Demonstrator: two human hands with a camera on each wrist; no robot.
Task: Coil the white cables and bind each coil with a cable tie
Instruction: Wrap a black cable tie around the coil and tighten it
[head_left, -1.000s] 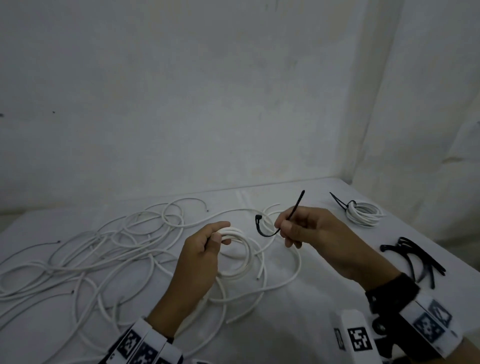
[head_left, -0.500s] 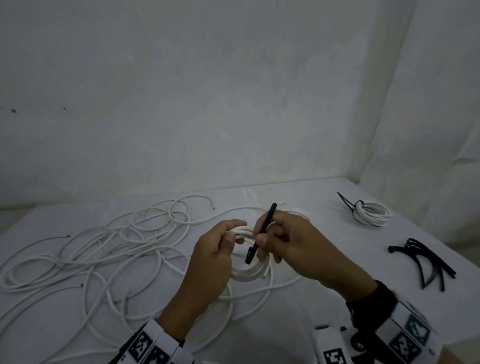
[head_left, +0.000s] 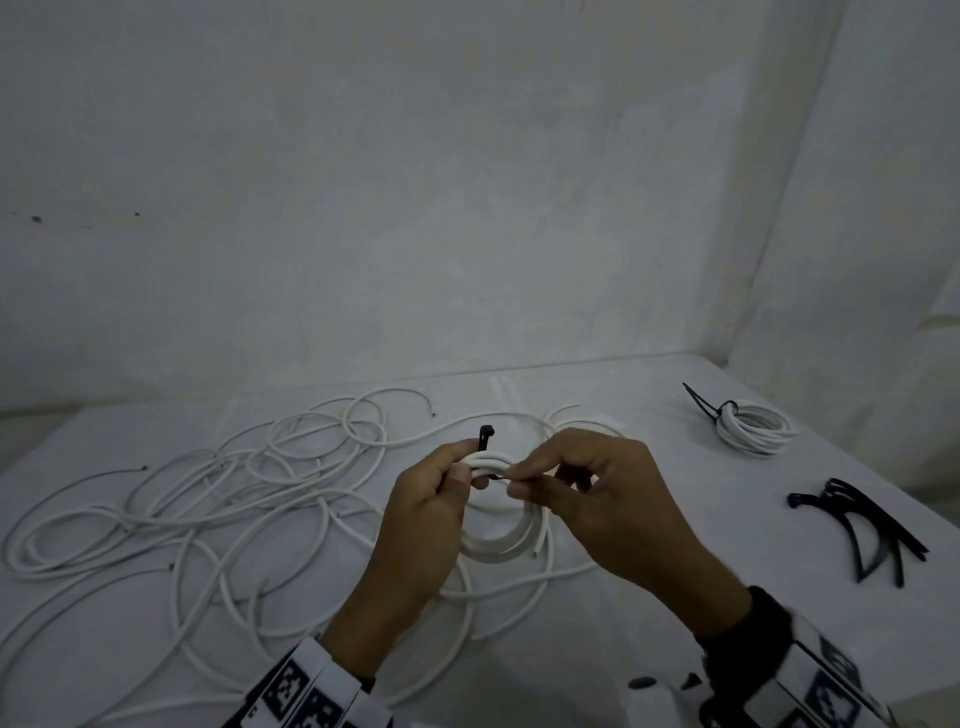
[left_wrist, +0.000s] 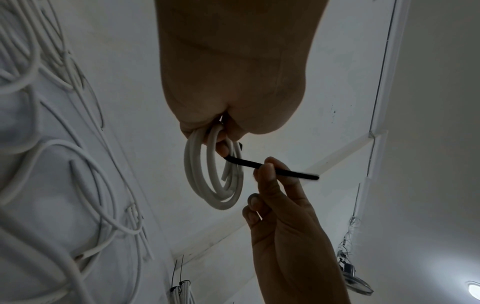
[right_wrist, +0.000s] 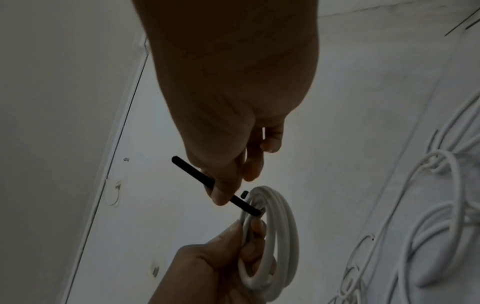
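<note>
Nearest the person, the left hand (head_left: 423, 512) grips a small white cable coil (head_left: 501, 540) at its top, fingers and thumb curled round the bundled turns, so the coil hangs above the counter (head_left: 649, 613). Just right of the coil, the right hand (head_left: 597, 499) pinches a black cable tie (left_wrist: 270, 167) between thumb and forefinger; the tie passes round the coil's top, its head (head_left: 486, 432) sticking up beside the left thumb and its tail running out past the right fingers (right_wrist: 221, 192). Left of the coil, and under it, loose white cables (head_left: 197, 499) sprawl in overlapping loops across the counter. Right of the coil, near the counter's edge, lies a bunch of spare black cable ties (head_left: 862, 525). Farther back and right of the coil sits a finished coil (head_left: 753, 428), bound with a black tie whose tail points away to the left.
</note>
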